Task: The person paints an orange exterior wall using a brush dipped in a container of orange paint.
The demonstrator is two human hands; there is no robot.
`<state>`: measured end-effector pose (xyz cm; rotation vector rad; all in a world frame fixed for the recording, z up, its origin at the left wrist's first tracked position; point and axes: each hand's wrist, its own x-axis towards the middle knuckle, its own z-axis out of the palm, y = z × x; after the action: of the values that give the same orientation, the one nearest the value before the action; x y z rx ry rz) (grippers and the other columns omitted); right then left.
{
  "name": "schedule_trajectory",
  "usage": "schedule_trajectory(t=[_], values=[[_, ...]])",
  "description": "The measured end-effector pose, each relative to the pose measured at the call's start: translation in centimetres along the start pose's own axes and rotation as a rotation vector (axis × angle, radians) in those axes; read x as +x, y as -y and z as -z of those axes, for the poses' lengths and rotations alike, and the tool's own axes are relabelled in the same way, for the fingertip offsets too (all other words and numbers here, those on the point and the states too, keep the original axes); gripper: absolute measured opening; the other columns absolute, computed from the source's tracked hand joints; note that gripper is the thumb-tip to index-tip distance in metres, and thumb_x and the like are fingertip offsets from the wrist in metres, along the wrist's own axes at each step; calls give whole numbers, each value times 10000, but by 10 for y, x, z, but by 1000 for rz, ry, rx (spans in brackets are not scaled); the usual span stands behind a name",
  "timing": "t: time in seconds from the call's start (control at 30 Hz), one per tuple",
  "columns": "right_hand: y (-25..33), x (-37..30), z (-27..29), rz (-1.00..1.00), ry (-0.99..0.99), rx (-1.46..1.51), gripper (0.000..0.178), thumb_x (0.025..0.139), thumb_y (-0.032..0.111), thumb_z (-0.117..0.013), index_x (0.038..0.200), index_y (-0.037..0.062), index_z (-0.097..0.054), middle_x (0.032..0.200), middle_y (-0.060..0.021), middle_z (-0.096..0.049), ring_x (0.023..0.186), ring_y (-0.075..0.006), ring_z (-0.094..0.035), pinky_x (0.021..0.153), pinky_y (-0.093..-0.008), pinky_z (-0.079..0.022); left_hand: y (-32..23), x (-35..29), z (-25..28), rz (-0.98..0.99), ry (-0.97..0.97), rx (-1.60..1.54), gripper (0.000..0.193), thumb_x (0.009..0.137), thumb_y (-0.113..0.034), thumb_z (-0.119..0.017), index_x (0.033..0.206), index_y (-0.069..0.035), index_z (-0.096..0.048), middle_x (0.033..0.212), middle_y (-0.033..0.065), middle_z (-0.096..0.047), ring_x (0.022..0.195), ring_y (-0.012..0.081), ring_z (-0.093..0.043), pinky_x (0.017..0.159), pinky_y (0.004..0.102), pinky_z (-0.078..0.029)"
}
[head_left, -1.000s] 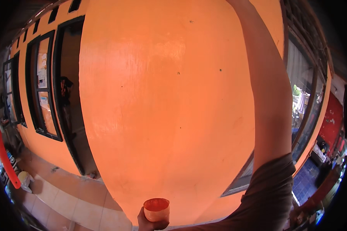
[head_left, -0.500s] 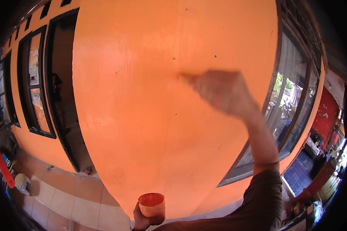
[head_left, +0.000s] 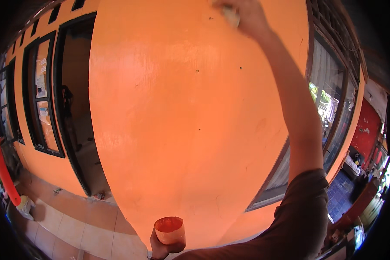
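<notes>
My left hand (head_left: 159, 248) is wrapped round an orange plastic cup (head_left: 172, 236) at the bottom middle. The cup stands roughly upright, its inside coated with orange paint. Raised high at the top, my right hand (head_left: 249, 21) is closed round a paintbrush (head_left: 230, 15). Only a pale part of the brush shows clearly; its tip is blurred close to the upper edge. Before me rises an orange wall (head_left: 173, 99), glossy in patches and dotted with a few small holes. The brush is against or very near this wall; I cannot tell whether it touches.
On the left are a dark-framed doorway (head_left: 76, 108) with a person (head_left: 68, 112) inside, and dark-framed windows (head_left: 42, 95). A curtained window (head_left: 329, 91) borders the wall on the right. A red curved bar (head_left: 2, 167) stands left, above pale floor tiles (head_left: 67, 223).
My right hand has swept upward with the paintbrush, from mid-wall to the top of the view. The left hand and cup have hardly moved. My view has shifted slightly.
</notes>
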<state>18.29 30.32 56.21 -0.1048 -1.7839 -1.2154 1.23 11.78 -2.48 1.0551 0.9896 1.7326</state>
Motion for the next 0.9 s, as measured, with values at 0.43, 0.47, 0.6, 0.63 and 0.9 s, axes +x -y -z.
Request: schedule_trajectory(t=[0.43, 0.47, 0.6, 0.63, 0.9], values=[[17, 3, 33, -376, 496, 374, 337, 687, 100, -731, 1009, 121, -635, 929, -37, -676, 804, -210, -630, 702, -295, -509, 2, -11, 7, -20, -35, 50, 817, 444, -130, -898, 1166, -19, -532, 1067, 102, -646, 970, 224, -643, 827, 373, -536], [-7, 20, 32, -403, 376, 512, 192, 730, 62, -718, 911, 50, -655, 868, -65, -679, 762, -184, -636, 712, -277, -516, 3, -14, 6, -31, -34, -9, 823, 437, -136, -886, 1174, -21, -538, 1070, 96, -648, 972, 226, -644, 833, 375, -532], [-76, 96, 34, -388, -64, 324, 76, 828, 60, -660, 813, -12, -680, 789, -89, -677, 718, -144, -638, 726, -234, -522, -1, -17, 2, -32, -89, -84, 553, 669, 6, -762, 1171, -13, -532, 962, 79, -644, 810, 181, -628, 669, 294, -532], [-83, 112, 26, -242, -193, 267, 145, 868, 95, -607, 809, -15, -680, 788, -94, -682, 734, -147, -647, 719, -256, -527, -3, -15, 2, -30, -97, -84, 553, 669, 6, -762, 1171, -13, -532, 962, 79, -644, 810, 181, -628, 669, 294, -532], [-50, 41, -24, 99, -280, -53, 66, 824, 96, -649, 835, 43, -688, 740, -52, -670, 636, -153, -608, 650, -292, -525, -9, -19, 11, 2, -119, 113, 860, 422, -122, -910, 1182, -17, -523, 1103, 104, -637, 1001, 224, -629, 856, 376, -526]])
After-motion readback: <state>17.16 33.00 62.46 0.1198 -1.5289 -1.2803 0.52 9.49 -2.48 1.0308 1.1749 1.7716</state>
